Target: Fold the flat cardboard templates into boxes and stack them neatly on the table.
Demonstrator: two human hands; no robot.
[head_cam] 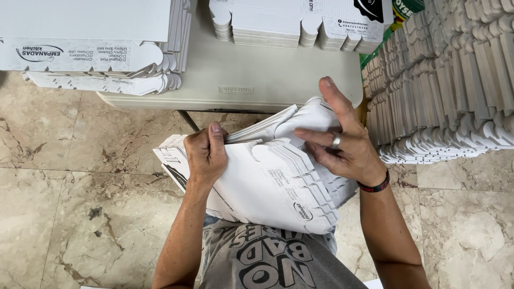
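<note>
A thick bundle of flat white die-cut cardboard box blanks (267,182) rests against my body below the table edge. My left hand (206,155) grips the bundle's upper left part, fingers curled over the top sheets. My right hand (342,142), with a silver ring and a dark wristband, lies on the bundle's right side; the thumb points up and the fingers press the fanned edges of the sheets.
A beige folding table (251,69) stands ahead, carrying a stack of white blanks at the left (91,48) and another at the back (300,21). A tall pile of stacked blanks (450,80) fills the right. The floor is beige marble tile (80,203).
</note>
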